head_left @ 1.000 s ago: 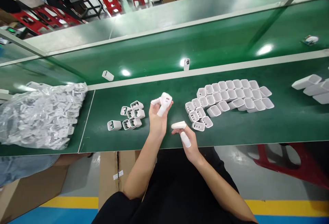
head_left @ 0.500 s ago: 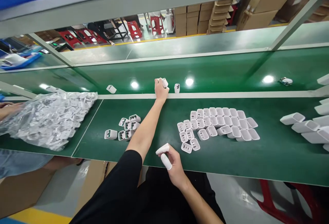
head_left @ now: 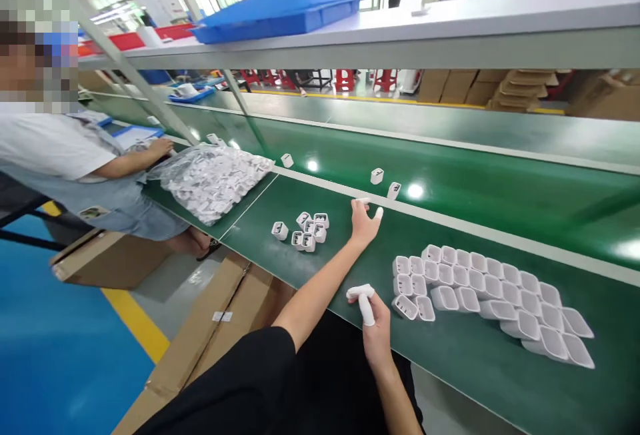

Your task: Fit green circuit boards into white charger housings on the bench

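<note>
My left hand (head_left: 366, 225) is stretched over the green bench near the pale strip, thumb and fingers apart, holding nothing. White finger covers show on its thumb and a fingertip. Just beyond it stand two white charger housings with dark parts inside, one left (head_left: 377, 176) and one right (head_left: 395, 190). My right hand (head_left: 376, 328), closer to me at the bench edge, has its covered thumb and index finger pressed together with nothing visible between them. To its right stand rows of open white charger shells (head_left: 447, 275). Several filled housings (head_left: 309, 241) cluster left of my left forearm.
A clear plastic bag (head_left: 215, 182) of small white parts lies on the left of the bench. Beside it sits a co-worker (head_left: 65, 148), one arm on the bench. Another white housing (head_left: 287, 160) stands past the strip. Cardboard boxes (head_left: 220, 328) are below; a blue tray (head_left: 310, 18) rests on the shelf.
My left hand has let go of a white housing, which now stands beyond the strip, and has drawn back towards me. My right thumb and index finger have closed together. The view has swung left and up.
</note>
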The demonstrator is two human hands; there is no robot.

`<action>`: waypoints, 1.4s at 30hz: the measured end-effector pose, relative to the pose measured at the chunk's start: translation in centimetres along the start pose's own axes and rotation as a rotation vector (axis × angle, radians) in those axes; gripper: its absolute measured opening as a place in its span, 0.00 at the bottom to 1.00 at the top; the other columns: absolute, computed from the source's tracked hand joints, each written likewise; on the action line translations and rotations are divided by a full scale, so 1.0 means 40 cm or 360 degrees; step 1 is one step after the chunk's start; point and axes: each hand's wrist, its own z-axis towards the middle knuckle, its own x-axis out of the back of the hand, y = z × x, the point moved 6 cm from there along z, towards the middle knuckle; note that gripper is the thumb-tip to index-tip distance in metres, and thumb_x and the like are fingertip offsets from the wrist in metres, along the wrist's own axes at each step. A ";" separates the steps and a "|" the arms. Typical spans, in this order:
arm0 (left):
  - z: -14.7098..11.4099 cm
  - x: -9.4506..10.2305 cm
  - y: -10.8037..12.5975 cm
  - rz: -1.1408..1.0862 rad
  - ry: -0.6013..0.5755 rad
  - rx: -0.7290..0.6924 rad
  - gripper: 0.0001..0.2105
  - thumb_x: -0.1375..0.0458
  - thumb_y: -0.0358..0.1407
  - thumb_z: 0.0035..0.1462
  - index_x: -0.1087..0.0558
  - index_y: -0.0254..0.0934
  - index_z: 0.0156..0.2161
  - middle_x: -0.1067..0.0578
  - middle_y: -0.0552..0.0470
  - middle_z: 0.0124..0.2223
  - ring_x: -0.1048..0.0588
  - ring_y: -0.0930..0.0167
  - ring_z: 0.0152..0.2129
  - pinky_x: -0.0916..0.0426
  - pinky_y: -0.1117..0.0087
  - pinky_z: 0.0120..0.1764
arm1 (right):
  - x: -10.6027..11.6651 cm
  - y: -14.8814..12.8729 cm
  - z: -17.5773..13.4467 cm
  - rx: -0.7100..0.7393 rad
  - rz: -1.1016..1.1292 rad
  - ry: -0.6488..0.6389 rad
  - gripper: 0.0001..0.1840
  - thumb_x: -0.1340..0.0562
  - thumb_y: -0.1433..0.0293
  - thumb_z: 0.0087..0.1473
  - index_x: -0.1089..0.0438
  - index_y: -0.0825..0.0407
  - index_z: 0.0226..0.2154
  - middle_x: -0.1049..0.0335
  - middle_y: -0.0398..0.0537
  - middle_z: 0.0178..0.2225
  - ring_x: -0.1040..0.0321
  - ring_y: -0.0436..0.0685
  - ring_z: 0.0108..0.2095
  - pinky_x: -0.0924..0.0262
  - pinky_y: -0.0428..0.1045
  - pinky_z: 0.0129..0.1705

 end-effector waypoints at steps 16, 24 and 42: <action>-0.453 0.445 0.104 -0.0412 0.0020 0.0365 0.13 0.27 0.42 0.66 0.19 0.41 0.51 0.17 0.49 0.42 0.15 0.69 0.36 0.17 0.65 0.43 | 0.026 0.021 -0.004 -0.0043 -0.0105 0.0190 0.21 0.33 0.50 0.71 0.17 0.49 0.38 0.19 0.51 0.38 0.23 0.62 0.40 0.28 0.59 0.49; -0.117 0.837 0.062 0.0308 0.0124 0.0160 0.34 0.21 0.38 0.49 0.21 0.44 0.62 0.27 0.40 0.69 0.22 0.55 0.65 0.21 0.55 0.64 | 0.026 0.019 -0.011 -0.0087 -0.0145 0.0206 0.18 0.32 0.53 0.72 0.16 0.48 0.41 0.19 0.49 0.38 0.24 0.61 0.41 0.29 0.59 0.51; -0.070 0.858 0.011 0.1090 0.0211 0.0132 0.27 0.25 0.59 0.46 0.25 0.50 0.45 0.16 0.57 0.42 0.14 0.51 0.43 0.17 0.37 0.55 | -0.027 -0.027 0.009 -0.0120 -0.0377 0.0200 0.20 0.33 0.44 0.69 0.17 0.40 0.38 0.18 0.47 0.35 0.20 0.63 0.36 0.21 0.61 0.45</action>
